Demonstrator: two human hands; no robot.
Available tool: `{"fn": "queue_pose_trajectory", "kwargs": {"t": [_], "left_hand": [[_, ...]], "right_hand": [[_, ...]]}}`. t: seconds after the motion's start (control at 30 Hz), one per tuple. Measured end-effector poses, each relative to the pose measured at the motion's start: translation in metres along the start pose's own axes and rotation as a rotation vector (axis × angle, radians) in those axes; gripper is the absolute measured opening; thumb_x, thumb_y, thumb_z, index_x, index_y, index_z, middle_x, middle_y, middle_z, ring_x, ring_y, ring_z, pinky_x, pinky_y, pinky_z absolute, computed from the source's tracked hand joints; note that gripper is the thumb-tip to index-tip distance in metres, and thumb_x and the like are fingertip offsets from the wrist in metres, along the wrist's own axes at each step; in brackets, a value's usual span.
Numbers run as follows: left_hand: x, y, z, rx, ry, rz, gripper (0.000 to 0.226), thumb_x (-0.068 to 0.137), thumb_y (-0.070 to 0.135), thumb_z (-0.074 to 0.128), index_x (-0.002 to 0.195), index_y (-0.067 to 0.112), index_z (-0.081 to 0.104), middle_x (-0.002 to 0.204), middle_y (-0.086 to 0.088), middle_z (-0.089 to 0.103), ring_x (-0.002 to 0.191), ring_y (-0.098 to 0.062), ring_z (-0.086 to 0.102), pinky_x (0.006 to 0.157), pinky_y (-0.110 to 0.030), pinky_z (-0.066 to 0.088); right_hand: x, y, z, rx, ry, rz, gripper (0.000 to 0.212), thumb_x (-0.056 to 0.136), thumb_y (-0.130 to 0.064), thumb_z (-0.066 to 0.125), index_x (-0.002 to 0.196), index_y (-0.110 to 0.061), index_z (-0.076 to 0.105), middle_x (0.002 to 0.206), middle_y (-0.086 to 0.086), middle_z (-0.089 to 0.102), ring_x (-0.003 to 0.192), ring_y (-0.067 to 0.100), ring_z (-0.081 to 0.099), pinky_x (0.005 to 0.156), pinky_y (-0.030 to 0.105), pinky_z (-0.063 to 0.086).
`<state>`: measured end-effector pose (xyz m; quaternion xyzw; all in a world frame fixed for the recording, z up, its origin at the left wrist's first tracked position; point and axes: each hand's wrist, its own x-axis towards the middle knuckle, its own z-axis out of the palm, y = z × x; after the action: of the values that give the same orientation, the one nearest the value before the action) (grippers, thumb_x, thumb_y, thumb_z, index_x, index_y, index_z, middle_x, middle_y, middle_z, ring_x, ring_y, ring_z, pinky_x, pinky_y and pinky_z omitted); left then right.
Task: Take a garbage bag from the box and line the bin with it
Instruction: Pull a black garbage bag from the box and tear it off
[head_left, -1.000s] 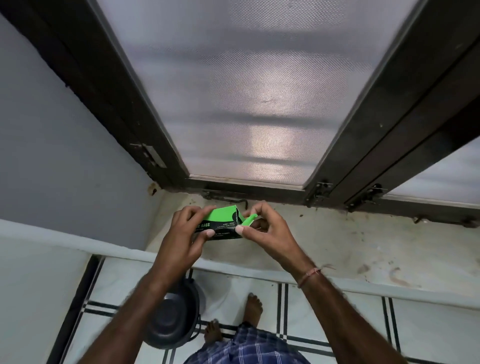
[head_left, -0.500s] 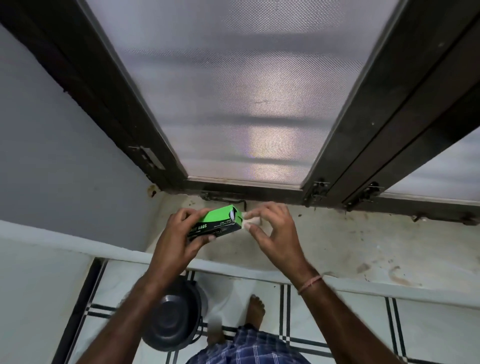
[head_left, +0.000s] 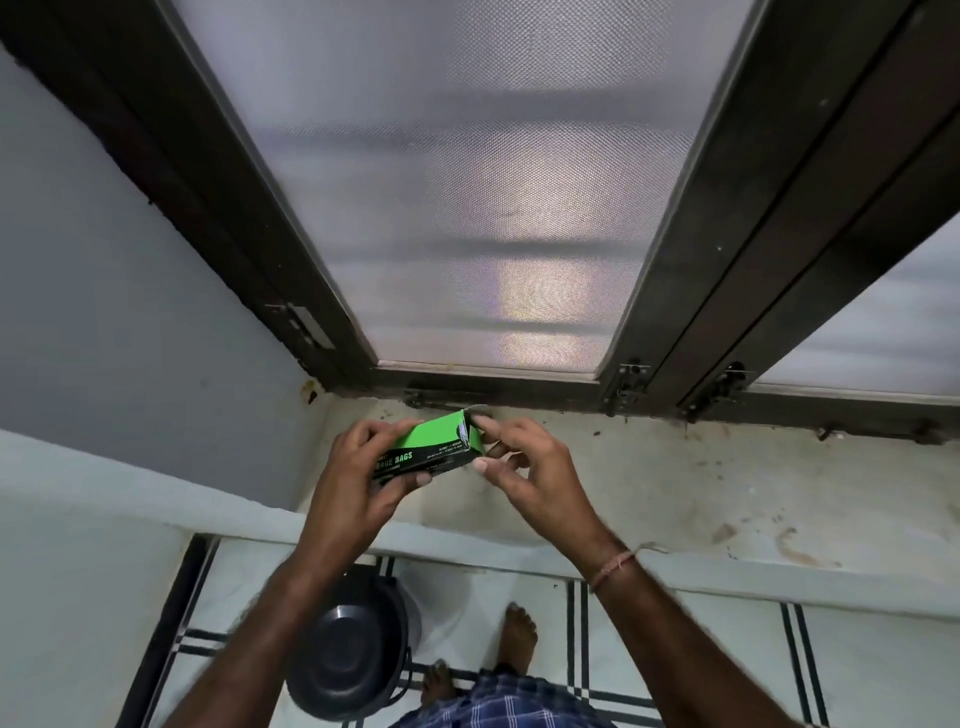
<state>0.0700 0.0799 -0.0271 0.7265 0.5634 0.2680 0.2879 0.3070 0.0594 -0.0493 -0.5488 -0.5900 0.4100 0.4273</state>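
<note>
Gripping the green and black box (head_left: 435, 451) lengthwise, the left hand (head_left: 353, 488) is wrapped around its near end, thumb pressed on the printed side and fingers curled over the top face. We read "BAGS" on the black panel just ahead of that thumb. At the far end from this grip, the right hand (head_left: 524, 478) meets the box: its index finger and thumb are pinched at the open end flap, where the grey inner card shows; we cannot tell whether anything from inside is caught between them. We note that the box is held in the air above the stained stone sill (head_left: 675, 483), tilted so that the open end sits higher than the gripped end. Beyond the grip stands the dark-framed window (head_left: 467, 208) with frosted, mesh-patterned glass. Well below the left forearm, on the tiled floor (head_left: 701, 675), sits the dark round bin (head_left: 348, 649), its interior showing no liner. Bare feet (head_left: 519, 636) stand just right of the bin, and a thread band (head_left: 613, 569) circles the right wrist.
</note>
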Motion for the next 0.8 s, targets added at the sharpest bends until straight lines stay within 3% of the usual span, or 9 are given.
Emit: {"fn": "queue_pose_trajectory", "kwargs": {"t": [0.1,0.17,0.23,0.33,0.53,0.67,0.8], "left_hand": [[0.002,0.001,-0.005,0.012,0.000,0.028,0.059,0.080,0.042,0.081,0.135,0.033,0.065,0.118,0.025,0.052,0.113,-0.018,0.057,0.095,-0.041,0.054],[0.005,-0.001,-0.009,0.013,0.007,0.021,0.060,0.078,0.046,0.079,0.135,0.031,0.066,0.117,0.016,0.055,0.113,-0.021,0.058,0.095,-0.044,0.054],[0.008,0.000,-0.013,0.023,0.009,0.028,0.062,0.077,0.047,0.081,0.135,0.029,0.066,0.117,0.008,0.057,0.113,-0.022,0.057,0.095,-0.046,0.054],[0.014,0.009,-0.018,0.090,-0.027,0.085,0.061,0.079,0.036,0.086,0.136,0.029,0.067,0.117,0.008,0.057,0.115,-0.019,0.053,0.096,-0.042,0.052],[0.039,0.044,-0.039,0.511,-0.108,0.257,0.067,0.078,0.035,0.087,0.140,0.036,0.063,0.126,0.003,0.057,0.118,-0.021,0.048,0.078,-0.040,0.057],[0.050,0.061,-0.047,0.686,-0.114,0.311,0.070,0.073,0.033,0.090,0.138,0.038,0.064,0.126,0.000,0.059,0.118,-0.026,0.052,0.077,-0.043,0.057],[0.046,0.060,-0.052,0.647,-0.119,0.293,0.070,0.072,0.030,0.092,0.137,0.036,0.066,0.128,-0.001,0.060,0.120,-0.026,0.052,0.081,-0.043,0.057]], "right_hand": [[0.001,-0.003,-0.002,0.086,-0.014,0.047,0.031,0.090,-0.025,0.075,0.121,-0.020,0.076,0.114,0.003,0.068,0.097,0.015,0.068,0.083,0.027,0.058],[0.000,-0.008,-0.003,0.260,0.013,0.121,0.018,0.097,-0.025,0.072,0.106,-0.011,0.078,0.112,0.011,0.072,0.100,0.021,0.071,0.087,0.029,0.059],[0.001,-0.009,-0.003,0.365,0.050,0.174,0.021,0.100,-0.019,0.069,0.096,-0.001,0.079,0.108,0.017,0.076,0.097,0.016,0.073,0.088,0.027,0.058],[0.003,-0.011,0.000,0.433,0.029,0.236,0.014,0.095,-0.008,0.075,0.107,-0.002,0.075,0.106,0.016,0.078,0.093,0.013,0.070,0.088,0.029,0.059],[0.000,-0.004,0.004,0.620,-0.071,0.340,0.046,0.098,-0.004,0.068,0.142,-0.013,0.058,0.134,0.015,0.068,0.116,0.021,0.067,0.090,0.025,0.057],[-0.002,-0.004,0.011,0.826,-0.105,0.398,0.049,0.098,-0.007,0.067,0.146,-0.015,0.055,0.135,0.013,0.068,0.119,0.020,0.066,0.094,0.027,0.056],[-0.004,-0.010,0.012,0.914,-0.052,0.437,0.038,0.099,0.000,0.064,0.135,-0.012,0.063,0.127,0.010,0.068,0.108,0.016,0.066,0.088,0.025,0.057]]}}
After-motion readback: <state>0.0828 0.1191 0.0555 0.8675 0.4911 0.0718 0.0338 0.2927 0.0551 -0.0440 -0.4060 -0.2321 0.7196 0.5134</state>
